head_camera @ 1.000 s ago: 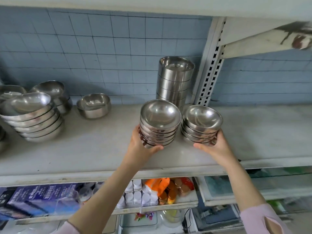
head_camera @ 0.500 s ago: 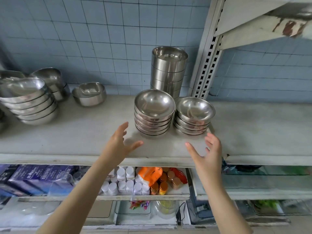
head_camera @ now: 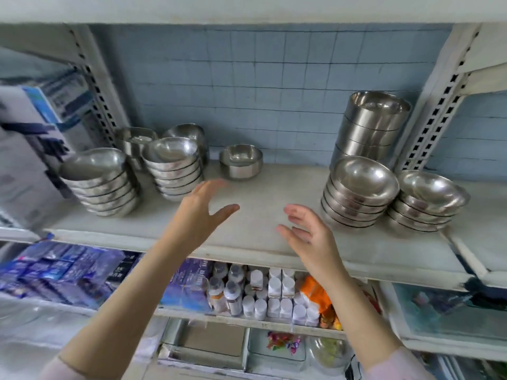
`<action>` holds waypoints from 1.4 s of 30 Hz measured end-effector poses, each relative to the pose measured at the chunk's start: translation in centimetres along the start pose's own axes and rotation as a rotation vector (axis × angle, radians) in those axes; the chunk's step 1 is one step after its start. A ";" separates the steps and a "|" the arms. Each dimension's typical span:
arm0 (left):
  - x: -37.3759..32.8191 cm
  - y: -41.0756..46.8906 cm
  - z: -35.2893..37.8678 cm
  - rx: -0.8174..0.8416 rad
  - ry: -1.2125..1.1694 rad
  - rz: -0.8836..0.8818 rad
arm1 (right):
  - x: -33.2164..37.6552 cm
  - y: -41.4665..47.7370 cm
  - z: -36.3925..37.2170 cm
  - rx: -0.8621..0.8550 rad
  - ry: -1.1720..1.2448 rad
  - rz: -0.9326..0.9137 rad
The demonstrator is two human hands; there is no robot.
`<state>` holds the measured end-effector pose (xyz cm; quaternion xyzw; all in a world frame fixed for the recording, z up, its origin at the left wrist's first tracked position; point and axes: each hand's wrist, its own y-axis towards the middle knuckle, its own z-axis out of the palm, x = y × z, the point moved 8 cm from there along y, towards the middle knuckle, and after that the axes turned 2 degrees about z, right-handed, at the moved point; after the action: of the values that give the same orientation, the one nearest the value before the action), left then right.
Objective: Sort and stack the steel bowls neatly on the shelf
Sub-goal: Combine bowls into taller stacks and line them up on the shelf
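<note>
On the white shelf (head_camera: 274,193), two stacks of shallow steel bowls stand side by side at the right: a taller stack (head_camera: 356,198) and a shorter stack (head_camera: 425,207). Behind them rises a tall stack of straight-sided steel bowls (head_camera: 370,127). At the left stand a tilted bowl stack (head_camera: 104,185) and a second bowl stack (head_camera: 175,171), with more bowls (head_camera: 137,141) behind. A single steel bowl (head_camera: 241,161) sits at the back middle. My left hand (head_camera: 200,212) and my right hand (head_camera: 307,234) hover over the shelf's middle, fingers spread, holding nothing.
Perforated shelf uprights (head_camera: 439,105) flank the bay. Boxes (head_camera: 33,149) stand at the far left. The lower shelf holds blue packets (head_camera: 55,270), white bottles (head_camera: 274,297) and an orange pack (head_camera: 312,292). A tiled wall backs the shelf.
Both hands let go of the two right-hand bowl stacks and drew back, then shifted left toward the shelf's middle. The view has swung left, so those stacks now sit at the right.
</note>
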<state>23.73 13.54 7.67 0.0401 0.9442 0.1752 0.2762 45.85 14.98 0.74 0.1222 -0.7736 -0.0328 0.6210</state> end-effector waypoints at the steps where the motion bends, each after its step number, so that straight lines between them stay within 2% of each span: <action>1: 0.6 0.5 -1.3 -0.007 0.015 0.020 | 0.3 0.8 1.2 -0.001 0.021 0.005; 8: 3.7 5.8 -7.0 -0.036 0.066 0.083 | 1.1 7.2 5.3 -0.082 0.093 0.050; 12: 4.6 10.5 -8.4 -0.019 0.173 0.103 | 0.0 11.7 6.0 -0.133 0.098 0.093; 15: 5.3 14.1 -8.0 0.067 0.209 0.042 | -1.7 14.8 6.7 -0.119 0.069 0.163; 18: 6.5 17.8 -6.2 0.223 0.262 -0.048 | -3.3 17.4 7.6 -0.042 0.023 0.212; 20: 7.8 20.3 -4.7 0.339 0.330 -0.120 | -3.8 18.9 8.3 0.014 0.005 0.209; 24: 9.8 23.5 -1.6 0.531 0.507 -0.154 | -4.4 21.2 9.2 0.074 0.020 0.126; 29: 12.1 24.9 0.6 0.653 0.680 -0.218 | -5.8 22.6 9.7 0.028 -0.019 0.071; 32: 12.6 24.9 1.6 0.745 0.689 -0.268 | -6.1 23.0 9.7 0.019 -0.043 0.056; 42: 14.2 26.5 3.1 0.843 0.780 -0.351 | -6.0 21.8 7.3 -0.128 -0.032 0.034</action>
<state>12.86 41.69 7.43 -0.0776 0.9565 -0.2607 -0.1057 36.71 36.69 -2.23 0.0684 -0.7817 -0.0737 0.6156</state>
